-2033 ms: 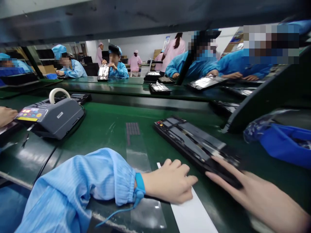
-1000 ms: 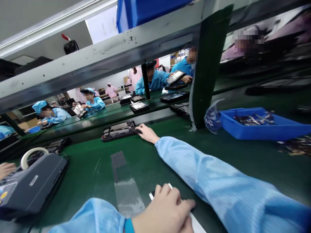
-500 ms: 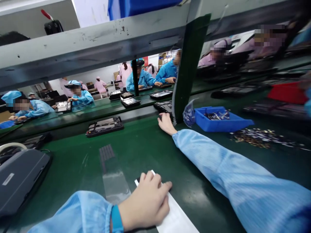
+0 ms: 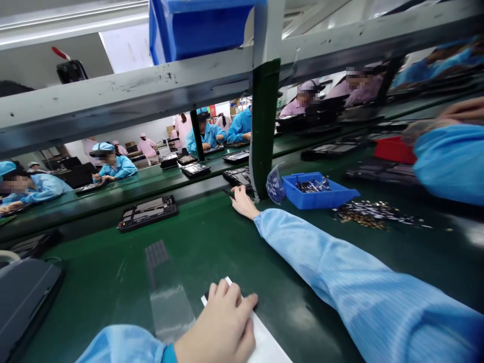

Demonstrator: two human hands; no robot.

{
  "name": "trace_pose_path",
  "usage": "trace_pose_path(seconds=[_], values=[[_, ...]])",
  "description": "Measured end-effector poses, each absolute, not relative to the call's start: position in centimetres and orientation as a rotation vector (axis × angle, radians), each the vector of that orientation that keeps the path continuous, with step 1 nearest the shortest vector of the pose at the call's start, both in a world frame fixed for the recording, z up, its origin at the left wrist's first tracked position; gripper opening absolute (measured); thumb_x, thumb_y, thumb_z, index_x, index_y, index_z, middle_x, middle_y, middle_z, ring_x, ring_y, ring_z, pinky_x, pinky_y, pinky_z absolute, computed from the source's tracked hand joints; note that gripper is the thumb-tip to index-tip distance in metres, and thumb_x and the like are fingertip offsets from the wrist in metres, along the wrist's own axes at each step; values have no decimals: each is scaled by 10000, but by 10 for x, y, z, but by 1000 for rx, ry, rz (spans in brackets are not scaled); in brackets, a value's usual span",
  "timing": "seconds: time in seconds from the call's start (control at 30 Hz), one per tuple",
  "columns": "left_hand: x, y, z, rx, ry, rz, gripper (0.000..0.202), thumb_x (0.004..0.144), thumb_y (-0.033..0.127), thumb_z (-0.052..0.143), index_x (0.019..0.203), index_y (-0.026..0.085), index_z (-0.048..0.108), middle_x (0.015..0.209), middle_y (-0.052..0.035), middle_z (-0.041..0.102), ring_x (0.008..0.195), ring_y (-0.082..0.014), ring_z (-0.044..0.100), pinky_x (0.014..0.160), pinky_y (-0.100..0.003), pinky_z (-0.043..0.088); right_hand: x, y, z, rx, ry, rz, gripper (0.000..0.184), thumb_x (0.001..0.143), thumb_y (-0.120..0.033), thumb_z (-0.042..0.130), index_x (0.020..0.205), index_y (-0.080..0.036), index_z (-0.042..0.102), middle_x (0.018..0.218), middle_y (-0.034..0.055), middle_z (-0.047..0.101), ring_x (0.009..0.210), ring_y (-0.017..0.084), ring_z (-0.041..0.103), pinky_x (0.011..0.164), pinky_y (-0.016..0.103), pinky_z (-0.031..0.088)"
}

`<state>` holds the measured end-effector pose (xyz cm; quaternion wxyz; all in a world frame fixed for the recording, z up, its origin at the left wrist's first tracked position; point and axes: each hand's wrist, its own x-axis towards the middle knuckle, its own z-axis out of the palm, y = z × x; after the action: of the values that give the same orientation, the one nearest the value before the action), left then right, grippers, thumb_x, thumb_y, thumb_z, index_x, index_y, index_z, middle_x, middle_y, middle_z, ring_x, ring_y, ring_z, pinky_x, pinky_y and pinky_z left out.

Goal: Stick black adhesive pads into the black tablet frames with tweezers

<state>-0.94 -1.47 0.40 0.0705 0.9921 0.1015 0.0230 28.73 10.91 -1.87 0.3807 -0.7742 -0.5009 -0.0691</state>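
Two bare hands are mine here, on a green counter (image 4: 94, 272). My left hand (image 4: 217, 327), nearest me, with a blue wristband (image 4: 170, 354) at the cuff, curls narrowly over a white paper strip (image 4: 264, 343). A dark edge (image 4: 206, 296) shows just under the fingers, and I cannot tell whether they grip it. My right hand (image 4: 242, 202), at the end of a pale blue sleeve (image 4: 340, 272), reaches far, its fingers close together and nothing visibly held. The fingertips sit just beside a black fixture (image 4: 237, 176), near a dark green upright (image 4: 262, 126); I cannot tell if they touch, so a light, steady approach suits them. A second black fixture (image 4: 147, 213) lies to the left. To the right are one blue plastic tray (image 4: 302, 199) of small metal parts, one loose heap of small parts (image 4: 372, 214), one clear bag (image 4: 275, 185) and one red bin (image 4: 395, 150). One grey machine (image 4: 26, 312) sits at near left. A co-worker's blue sleeve (image 4: 449, 164) enters at right. Beyond, at least four people in blue smocks (image 4: 204, 138) and three in pink smocks (image 4: 147, 147) occupy the farther counters.
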Motion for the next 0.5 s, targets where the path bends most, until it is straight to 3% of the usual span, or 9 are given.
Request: trace_pose_path(seconds=[0.5], values=[[-10,-14,3,3003,283,110,362,861,198,361,1214,205,443,936,-81,488,844,-216,411,751,-382,390,299,117,-28,-1872,-1189,-191,80,816,-136,445,864,-163,503,970,108,519,854,220,547,778,368,457]])
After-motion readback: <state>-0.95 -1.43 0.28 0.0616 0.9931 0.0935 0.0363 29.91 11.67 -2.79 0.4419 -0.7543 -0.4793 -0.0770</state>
